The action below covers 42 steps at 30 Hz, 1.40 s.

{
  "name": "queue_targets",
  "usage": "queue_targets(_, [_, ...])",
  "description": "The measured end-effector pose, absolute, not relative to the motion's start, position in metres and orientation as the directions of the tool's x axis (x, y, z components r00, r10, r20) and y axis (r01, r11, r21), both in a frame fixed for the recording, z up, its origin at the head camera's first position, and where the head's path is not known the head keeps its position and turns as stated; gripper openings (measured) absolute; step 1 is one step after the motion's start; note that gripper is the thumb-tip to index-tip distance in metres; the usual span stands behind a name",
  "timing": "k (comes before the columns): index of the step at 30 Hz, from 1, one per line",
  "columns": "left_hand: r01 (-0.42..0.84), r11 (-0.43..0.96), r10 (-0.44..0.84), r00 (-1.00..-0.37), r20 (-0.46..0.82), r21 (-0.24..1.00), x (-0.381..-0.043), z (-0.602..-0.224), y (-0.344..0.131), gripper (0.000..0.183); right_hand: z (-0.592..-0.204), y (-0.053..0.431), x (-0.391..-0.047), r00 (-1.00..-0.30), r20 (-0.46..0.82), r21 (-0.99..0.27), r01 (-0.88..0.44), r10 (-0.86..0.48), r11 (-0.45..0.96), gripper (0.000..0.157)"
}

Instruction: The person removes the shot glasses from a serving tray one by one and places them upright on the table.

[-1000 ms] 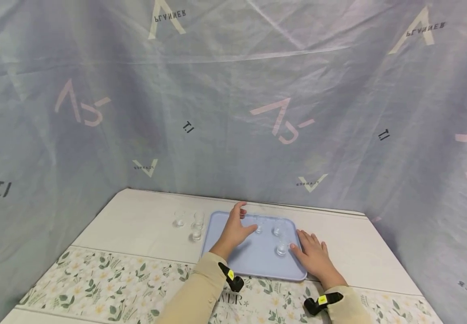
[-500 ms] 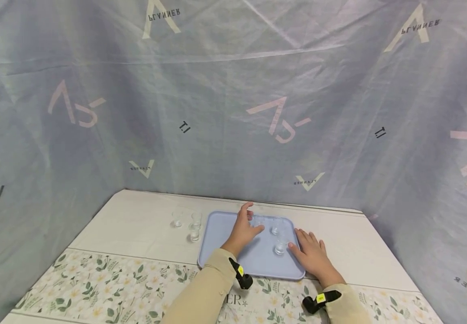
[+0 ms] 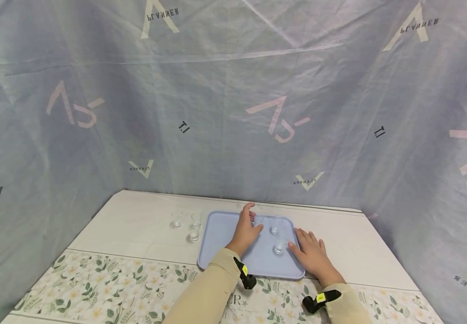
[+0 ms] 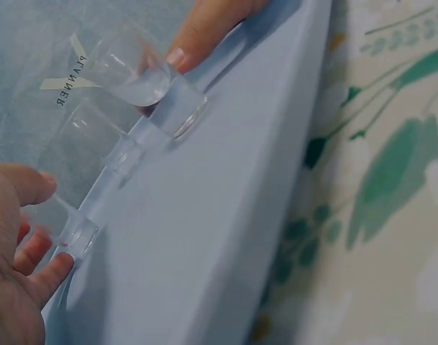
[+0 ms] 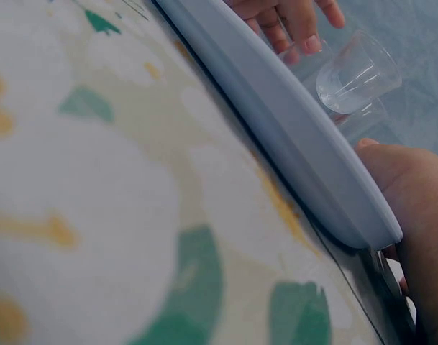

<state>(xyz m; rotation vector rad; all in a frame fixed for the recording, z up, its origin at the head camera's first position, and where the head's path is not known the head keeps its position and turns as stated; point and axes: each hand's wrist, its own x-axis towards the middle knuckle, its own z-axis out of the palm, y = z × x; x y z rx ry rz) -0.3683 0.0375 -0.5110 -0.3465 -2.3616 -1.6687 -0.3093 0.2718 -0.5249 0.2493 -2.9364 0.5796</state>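
Observation:
On the blue tray (image 3: 239, 265) stand three small clear shot glasses. My left hand (image 3: 246, 231) reaches over the tray, its thumb and fingers curled round the far-left shot glass (image 4: 78, 233), which stands on the tray. The back-right shot glass (image 3: 275, 228) and the nearer shot glass (image 3: 280, 247) stand to the right of that hand. My right hand (image 3: 313, 257) lies at the tray's right rim with fingers stretched out; its thumb reaches close to the nearer glass. Whether that thumb touches the glass I cannot tell.
Left of the tray, a shot glass (image 3: 177, 221) and two more, a rear glass (image 3: 195, 219) and a front glass (image 3: 194, 235), stand on the white table (image 3: 144, 220). A floral cloth strip (image 3: 120, 283) runs along the front. A grey-blue curtain (image 3: 217, 135) encloses the back and sides.
My left hand has moved a little to the right, up to the far-left glass on the tray, so its fingers now surround it. The right hand stays at the tray's right rim.

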Motion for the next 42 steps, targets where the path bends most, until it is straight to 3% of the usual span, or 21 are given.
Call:
queue_targets(23, [0.325, 0.318, 0.050, -0.944, 0.326, 0.891, -0.371, -0.514, 0.028, 0.064, -0.527, 0.269, -0.313, -0.978, 0.153, -0.371, -0.187, -0.139, 0.910, 0.074])
queue_targets(42, [0.334, 0.308, 0.186, -0.939, 0.288, 0.891, -0.346, -0.482, -0.012, 0.065, -0.524, 0.272, -0.309, -0.977, 0.160, -0.363, -0.191, -0.141, 0.912, 0.073])
